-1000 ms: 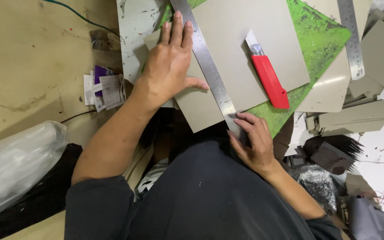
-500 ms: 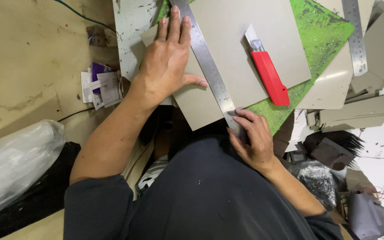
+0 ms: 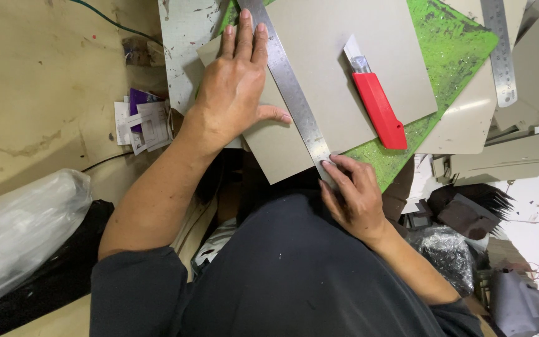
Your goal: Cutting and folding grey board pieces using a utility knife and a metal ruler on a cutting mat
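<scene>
A grey cardboard sheet (image 3: 344, 68) lies on a green cutting mat (image 3: 450, 50). A long steel ruler (image 3: 288, 87) runs diagonally across the sheet. My left hand (image 3: 235, 87) lies flat on the sheet, fingers spread, its fingertips and thumb against the ruler's left edge. My right hand (image 3: 354, 193) pinches the ruler's near end at the sheet's front edge. A red utility knife (image 3: 375, 103) with its blade out rests on the sheet to the right of the ruler, untouched.
A second steel ruler (image 3: 500, 50) lies at the right on pale board. Grey cardboard offcuts (image 3: 506, 156) are piled at the right. Small printed papers (image 3: 141, 122) sit left of the mat. A clear plastic bag (image 3: 20, 231) lies lower left.
The view has shifted slightly; both hands and the ruler stay in nearly the same places on the sheet.
</scene>
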